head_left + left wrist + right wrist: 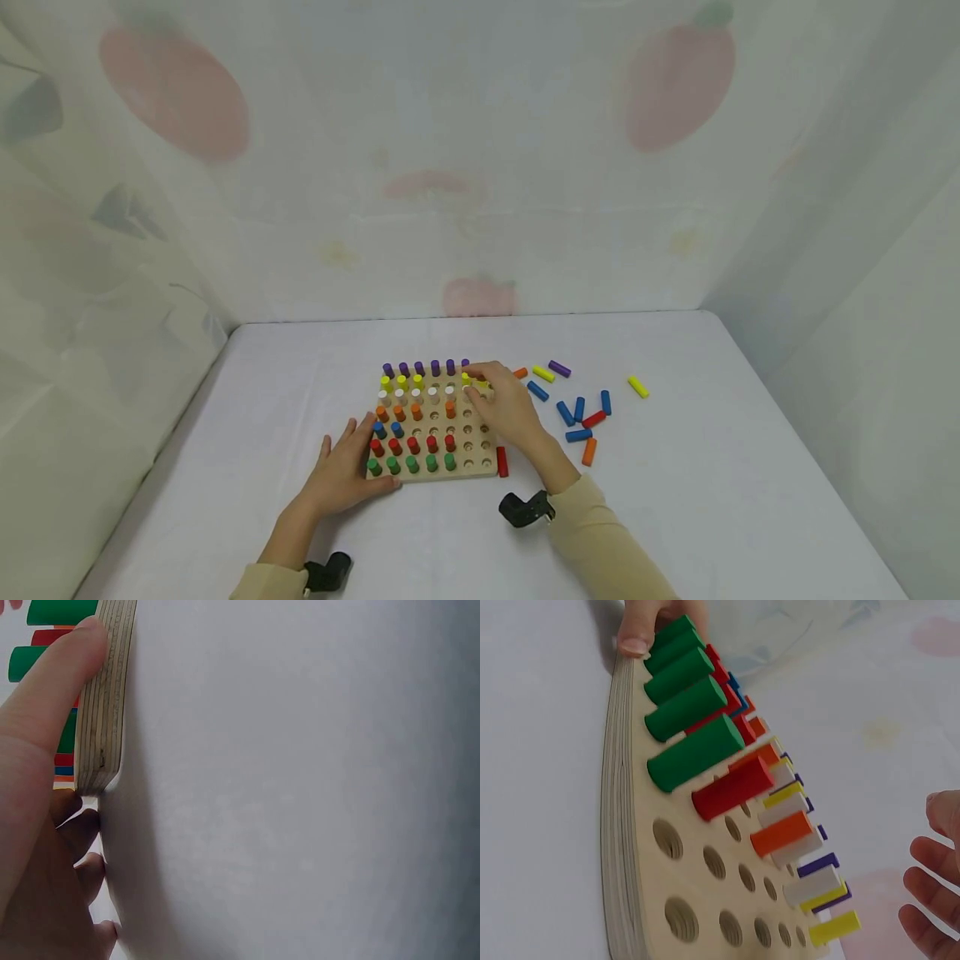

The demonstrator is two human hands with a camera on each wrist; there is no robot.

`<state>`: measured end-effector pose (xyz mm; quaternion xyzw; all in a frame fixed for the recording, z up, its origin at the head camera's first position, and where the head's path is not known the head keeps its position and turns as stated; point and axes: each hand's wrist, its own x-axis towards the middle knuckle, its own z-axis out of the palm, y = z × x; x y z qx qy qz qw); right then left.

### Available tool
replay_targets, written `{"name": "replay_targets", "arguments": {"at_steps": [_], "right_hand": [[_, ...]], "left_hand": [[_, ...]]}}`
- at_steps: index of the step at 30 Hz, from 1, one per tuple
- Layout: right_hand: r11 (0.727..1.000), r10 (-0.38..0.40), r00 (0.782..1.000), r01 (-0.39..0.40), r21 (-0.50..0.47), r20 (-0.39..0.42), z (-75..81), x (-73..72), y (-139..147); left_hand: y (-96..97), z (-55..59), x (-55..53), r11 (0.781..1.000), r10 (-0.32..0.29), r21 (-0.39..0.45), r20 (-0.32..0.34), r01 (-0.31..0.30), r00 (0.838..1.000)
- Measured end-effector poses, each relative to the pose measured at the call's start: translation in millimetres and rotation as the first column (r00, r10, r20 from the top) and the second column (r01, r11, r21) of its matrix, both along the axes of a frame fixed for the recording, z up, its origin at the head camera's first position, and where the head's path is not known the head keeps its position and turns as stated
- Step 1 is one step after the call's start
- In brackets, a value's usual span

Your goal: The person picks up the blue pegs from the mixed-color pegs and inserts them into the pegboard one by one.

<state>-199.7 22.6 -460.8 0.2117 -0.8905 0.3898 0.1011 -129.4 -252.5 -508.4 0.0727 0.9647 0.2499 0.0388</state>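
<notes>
A wooden peg board (pixel 477 472) carries rows of purple, yellow, white, orange, blue, red and green pegs, with bare holes mostly toward its right. My left hand (pixel 341 475) braces the near left corner. Its thumb lies along the front edge, and its spread fingers reach up the left side. Over the far right part of the board is my right hand (pixel 510 408), close to the yellow pegs. In the right wrist view, its fingers (pixel 930 889) are loosely bent and apart from the end yellow peg (pixel 835 927), holding nothing visible.
A loose red peg (pixel 502 461) lies against the board's right side. Farther right, several blue pegs (pixel 566 412) are scattered among red, orange, yellow and purple ones. One yellow peg (pixel 638 387) lies off by itself. A patterned curtain (pixel 480 242) hangs behind the white table (pixel 712 500).
</notes>
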Motion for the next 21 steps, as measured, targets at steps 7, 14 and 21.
{"name": "replay_targets", "arguments": {"at_steps": [7,14,21], "right_hand": [[0.998,-0.061,0.998,0.061,-0.025,0.027,-6.8,-6.6,15.8],[0.993,-0.113,0.992,0.112,-0.024,-0.053,-14.9,-16.1,34.1],[0.986,-0.164,0.985,0.164,-0.01,-0.058,-22.9,-23.3,51.1]], "left_hand": [[0.9,0.5,-0.1,1.0,0.005,-0.006,0.001,-0.005,1.0],[0.5,-1.1,0.2,1.0,0.003,-0.006,0.001,-0.003,1.0],[-0.5,-2.3,-0.7,1.0,0.002,-0.008,0.002,-0.002,1.0]]}}
